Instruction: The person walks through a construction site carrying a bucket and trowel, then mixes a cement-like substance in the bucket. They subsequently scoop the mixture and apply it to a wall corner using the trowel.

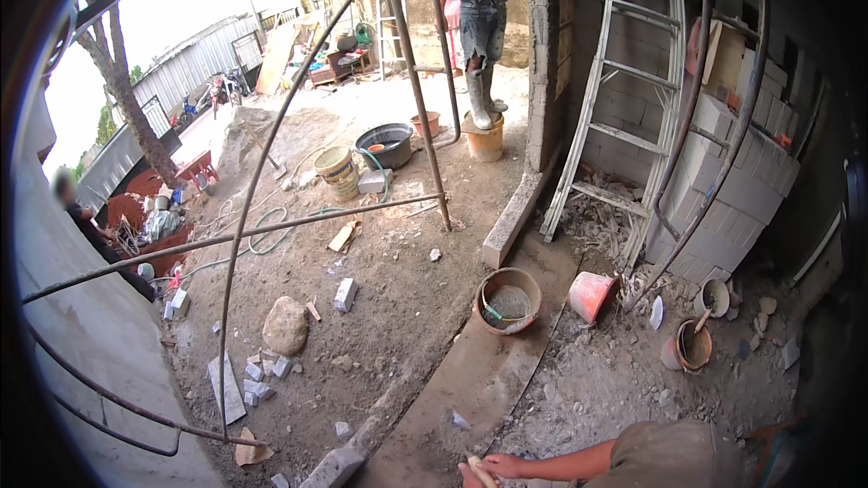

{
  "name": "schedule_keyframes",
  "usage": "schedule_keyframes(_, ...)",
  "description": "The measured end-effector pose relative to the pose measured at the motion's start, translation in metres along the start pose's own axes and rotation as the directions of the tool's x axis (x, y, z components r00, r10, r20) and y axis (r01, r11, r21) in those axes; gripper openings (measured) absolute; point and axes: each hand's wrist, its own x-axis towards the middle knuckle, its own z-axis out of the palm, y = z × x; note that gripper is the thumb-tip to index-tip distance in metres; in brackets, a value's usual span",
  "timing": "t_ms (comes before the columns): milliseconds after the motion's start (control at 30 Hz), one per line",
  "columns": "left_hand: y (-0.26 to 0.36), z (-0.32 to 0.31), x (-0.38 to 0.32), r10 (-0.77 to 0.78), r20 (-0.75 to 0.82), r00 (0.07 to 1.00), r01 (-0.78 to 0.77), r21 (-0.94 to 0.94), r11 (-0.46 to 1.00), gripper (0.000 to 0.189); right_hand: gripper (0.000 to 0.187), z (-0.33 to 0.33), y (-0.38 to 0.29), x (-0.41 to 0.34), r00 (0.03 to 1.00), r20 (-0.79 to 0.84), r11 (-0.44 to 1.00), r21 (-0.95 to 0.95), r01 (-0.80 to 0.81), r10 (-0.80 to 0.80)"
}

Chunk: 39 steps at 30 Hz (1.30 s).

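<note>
At the bottom edge, my right hand (503, 465) is closed around a pale wooden tool handle (482, 473), its arm reaching in from the right out of a brown sleeve (668, 454). Part of my left hand (468, 476) shows on the same handle, cut off by the frame. The tool's working end cannot be made out. Beyond the hands, a grey board or sheet (468, 379) lies on the ground with a mortar-coated patch and a small pale fragment (460, 420). A round bucket (510, 330) with a green handle, holding grey material, stands farther up the board.
Metal scaffold tubes (271, 225) cross the left. A red bucket (587, 298) lies tipped, near a bucket with a tool (670, 355). An aluminium ladder (597, 74) leans by stacked blocks (725, 210). One person (483, 34) stands on an upturned bucket; another (95, 230) is far left.
</note>
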Motion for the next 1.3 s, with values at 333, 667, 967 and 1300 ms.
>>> schedule_keyframes(333,-0.039,-0.055,-0.023,-0.175,0.121,0.977,0.104,0.45,0.887,0.064,0.027,0.032,-0.01,-0.001,0.986,-0.167,1.0,-0.001,-0.03,0.029)
schedule_keyframes(667,-0.119,-0.223,-0.118,0.045,-0.133,0.99,0.094,0.871,0.483,0.055,0.042,0.038,-0.006,0.004,0.938,-0.295,0.772,-0.634,-0.051,-0.18)
schedule_keyframes(967,-0.172,-0.201,-0.124,0.081,-0.222,0.972,0.181,0.918,0.353,0.056,0.032,0.02,0.001,0.043,0.945,-0.307,0.742,-0.659,-0.122,-0.117)
schedule_keyframes(1300,-0.2,-0.095,-0.092,-0.15,-0.306,0.94,0.335,0.913,0.234,0.065,0.035,-0.047,0.046,0.09,0.982,-0.159,0.761,-0.648,-0.028,-0.1)
